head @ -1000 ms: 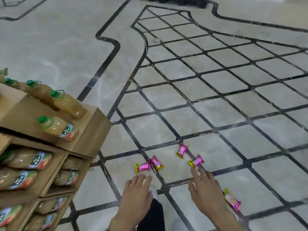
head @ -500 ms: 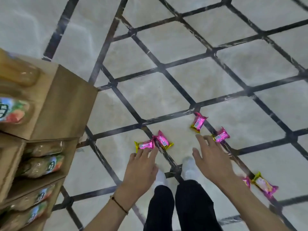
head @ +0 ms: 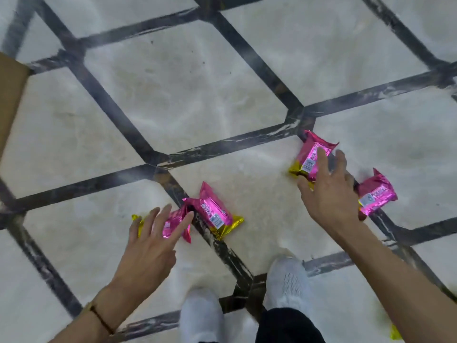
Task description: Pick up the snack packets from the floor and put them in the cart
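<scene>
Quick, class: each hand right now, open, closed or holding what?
Left hand: open, fingers spread over the leftmost packet.
Right hand: open, fingers over the farthest packet.

Snack packets (head: 215,214) lie on the floor (head: 173,95) before the shoes (head: 288,280)

4 pink foil snack pkts w/ gold ends, all flat on floor (head: 178,95). Left pkt (head: 174,222) touches 2nd pkt (head: 214,215), which crosses a dark tile line. 3rd pkt (head: 312,154) further right; 4th pkt (head: 377,194) near it.
</scene>
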